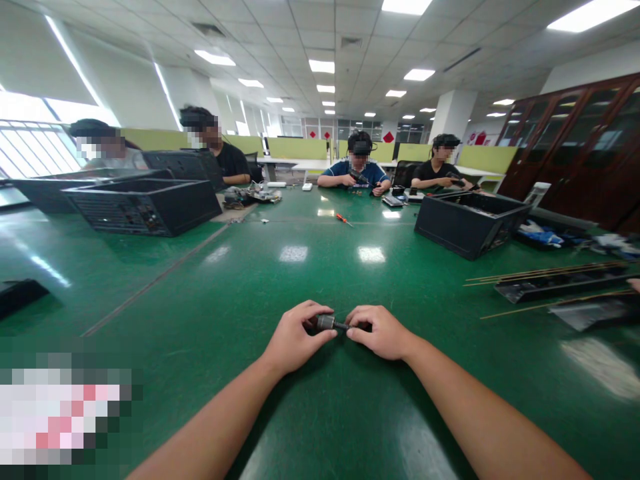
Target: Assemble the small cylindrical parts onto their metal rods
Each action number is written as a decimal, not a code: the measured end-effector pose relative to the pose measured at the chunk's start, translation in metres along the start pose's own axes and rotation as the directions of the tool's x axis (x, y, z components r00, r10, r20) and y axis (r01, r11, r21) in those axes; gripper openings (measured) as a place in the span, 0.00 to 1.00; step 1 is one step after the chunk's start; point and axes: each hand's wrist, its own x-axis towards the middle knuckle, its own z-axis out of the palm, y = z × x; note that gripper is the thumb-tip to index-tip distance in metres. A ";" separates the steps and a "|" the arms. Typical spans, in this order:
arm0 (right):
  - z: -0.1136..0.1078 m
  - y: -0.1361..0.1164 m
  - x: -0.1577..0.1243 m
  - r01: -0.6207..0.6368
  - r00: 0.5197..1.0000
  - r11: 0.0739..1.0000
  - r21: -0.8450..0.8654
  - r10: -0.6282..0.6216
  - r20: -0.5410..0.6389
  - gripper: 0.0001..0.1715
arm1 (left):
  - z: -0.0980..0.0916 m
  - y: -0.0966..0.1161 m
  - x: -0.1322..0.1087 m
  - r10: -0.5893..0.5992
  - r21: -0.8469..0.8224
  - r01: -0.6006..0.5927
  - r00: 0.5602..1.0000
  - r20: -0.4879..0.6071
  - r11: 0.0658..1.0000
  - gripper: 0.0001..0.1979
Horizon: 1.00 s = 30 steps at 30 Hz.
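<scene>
Between my hands, low over the green tabletop, lies what looks like a dark electric screwdriver (327, 323), with its narrow front end pointing right. My left hand (296, 337) is wrapped around its thicker body, and the palm hides the rear part. At the other end, my right hand (381, 331) pinches the thin shaft (342, 327) between thumb and fingers. Those fingers cover the tip, so I cannot tell whether a bit is in it.
Black computer cases (145, 207) stand at the left, another case (470, 223) at the right. An orange-handled screwdriver (344, 219) lies ahead. Dark metal trays and thin rods (545, 275) are at the right. Several people (357, 167) sit across the green table (250, 280).
</scene>
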 end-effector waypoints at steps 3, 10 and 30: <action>0.000 0.001 0.000 0.002 1.000 1.000 0.001 -0.002 -0.002 0.06 | 0.000 0.000 0.000 0.004 0.001 -0.004 1.000 0.002 1.000 0.14; -0.001 0.001 0.000 -0.008 1.000 1.000 0.006 0.008 0.000 0.06 | 0.001 -0.003 0.000 0.009 0.005 -0.009 1.000 -0.007 1.000 0.15; -0.004 0.000 -0.002 -0.029 0.999 1.000 -0.004 0.029 0.017 0.07 | -0.001 0.001 0.000 0.021 0.006 -0.021 1.000 0.006 1.000 0.14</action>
